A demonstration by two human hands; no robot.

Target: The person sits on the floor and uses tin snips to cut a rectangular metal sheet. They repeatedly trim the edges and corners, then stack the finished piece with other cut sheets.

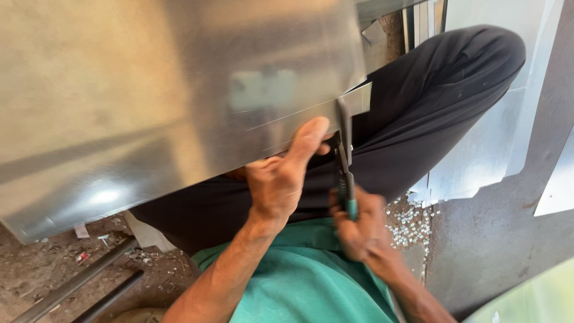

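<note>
Down on the dusty floor (36, 269), our left hand (278, 179) pinches the metal sheet (149, 101) across our lap, thumb on its edge; our right hand (359, 224) clenches tin snips (345, 161), blades just entering: barely started.

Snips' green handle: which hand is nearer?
Right. The right hand is wrapped around the green handle of the snips. The left hand sits just to the left of it, thumb pressed on the metal sheet edge.
</note>
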